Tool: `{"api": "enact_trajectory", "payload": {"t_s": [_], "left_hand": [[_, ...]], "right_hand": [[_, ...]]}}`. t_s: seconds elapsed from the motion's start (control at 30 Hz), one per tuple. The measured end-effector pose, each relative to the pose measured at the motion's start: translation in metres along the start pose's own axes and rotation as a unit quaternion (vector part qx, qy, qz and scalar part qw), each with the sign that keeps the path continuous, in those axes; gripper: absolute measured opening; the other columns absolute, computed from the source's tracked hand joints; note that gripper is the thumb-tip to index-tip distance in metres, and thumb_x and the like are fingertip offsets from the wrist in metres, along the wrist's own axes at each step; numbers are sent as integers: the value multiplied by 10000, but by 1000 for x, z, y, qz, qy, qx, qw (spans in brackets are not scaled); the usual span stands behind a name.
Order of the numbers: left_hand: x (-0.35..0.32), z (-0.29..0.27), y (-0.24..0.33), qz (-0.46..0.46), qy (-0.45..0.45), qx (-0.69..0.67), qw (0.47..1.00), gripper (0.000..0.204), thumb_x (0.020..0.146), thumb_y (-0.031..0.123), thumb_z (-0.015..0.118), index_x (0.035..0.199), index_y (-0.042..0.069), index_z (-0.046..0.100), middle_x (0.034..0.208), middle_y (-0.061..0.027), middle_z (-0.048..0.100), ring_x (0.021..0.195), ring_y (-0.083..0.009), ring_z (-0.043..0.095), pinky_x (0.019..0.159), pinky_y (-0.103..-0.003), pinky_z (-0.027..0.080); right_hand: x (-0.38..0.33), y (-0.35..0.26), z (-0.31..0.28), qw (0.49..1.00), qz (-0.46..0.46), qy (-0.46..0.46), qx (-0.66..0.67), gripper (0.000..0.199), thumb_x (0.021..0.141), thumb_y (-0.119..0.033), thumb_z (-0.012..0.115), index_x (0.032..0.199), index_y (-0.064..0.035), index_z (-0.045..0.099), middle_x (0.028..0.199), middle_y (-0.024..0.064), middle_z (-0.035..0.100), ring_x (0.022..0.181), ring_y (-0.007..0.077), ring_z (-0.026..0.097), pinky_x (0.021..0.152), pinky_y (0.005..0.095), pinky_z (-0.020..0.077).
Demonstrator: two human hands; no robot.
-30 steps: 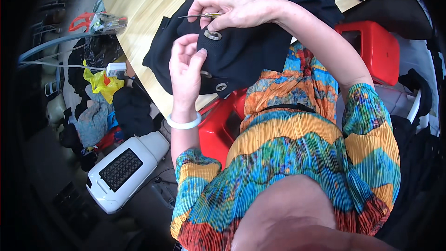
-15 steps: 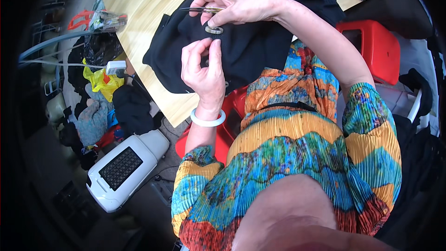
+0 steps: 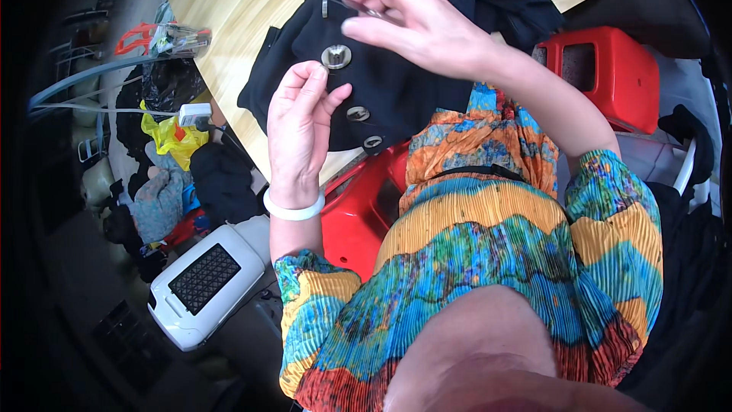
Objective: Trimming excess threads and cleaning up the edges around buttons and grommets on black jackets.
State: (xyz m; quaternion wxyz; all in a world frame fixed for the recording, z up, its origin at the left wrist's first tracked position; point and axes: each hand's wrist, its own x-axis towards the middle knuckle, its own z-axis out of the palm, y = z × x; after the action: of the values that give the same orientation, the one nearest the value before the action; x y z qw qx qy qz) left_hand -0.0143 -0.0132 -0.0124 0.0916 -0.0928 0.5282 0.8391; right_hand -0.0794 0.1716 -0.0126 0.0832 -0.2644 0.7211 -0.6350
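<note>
A black garment (image 3: 412, 69) with several round, shiny buttons lies across the table's near edge. My left hand (image 3: 299, 111) is closed in a pinch at the lower left edge of one large button (image 3: 336, 56); whether thread or cloth is also between the fingertips cannot be made out. Two more buttons, a nearer one (image 3: 357, 114) and the lowest (image 3: 373, 141), show to the right of that hand. Above the garment, my right hand (image 3: 415, 23) is closed around small thread snips (image 3: 364, 9), blurred by motion, their dark tips pointing left.
Pale wood table (image 3: 229, 53) lies under the garment. Red plastic stools stand at right (image 3: 610, 76) and below the table edge (image 3: 354, 221). A white, grille-topped machine (image 3: 206, 278) sits at lower left, near piled cloth and a yellow bag (image 3: 174, 137). A white plug (image 3: 195, 114) hangs left.
My right hand has lifted up and right, away from the button, with the snips. My left hand has shifted left, and the button has tipped face up, exposing lower buttons.
</note>
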Motion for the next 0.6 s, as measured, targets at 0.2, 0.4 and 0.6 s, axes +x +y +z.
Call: {"api": "enact_trajectory", "payload": {"t_s": [0.2,0.4,0.6], "left_hand": [[1,13,0,28,-32,-14,999,66,850,51,507,902,15,526,853,-23,532,773,-89,545,787,-292,494],[-2,18,-2,82,-50,15,995,71,852,46,504,905,-1,511,962,-62,529,836,-131,559,821,-285,472],[-6,25,-5,114,-63,66,989,54,839,39,525,876,1,518,1025,-66,524,894,-125,531,839,-252,419]], "right_hand": [[-45,-9,7,976,125,-98,147,219,879,-184,483,997,1,491,810,3,515,738,54,485,677,195,419],[-40,-9,7,968,172,-87,163,212,880,-238,490,944,-39,527,688,-36,480,616,14,411,523,170,319],[-36,-3,8,970,139,-98,175,203,880,-228,492,927,-34,532,699,-38,476,631,18,424,537,171,333]]}}
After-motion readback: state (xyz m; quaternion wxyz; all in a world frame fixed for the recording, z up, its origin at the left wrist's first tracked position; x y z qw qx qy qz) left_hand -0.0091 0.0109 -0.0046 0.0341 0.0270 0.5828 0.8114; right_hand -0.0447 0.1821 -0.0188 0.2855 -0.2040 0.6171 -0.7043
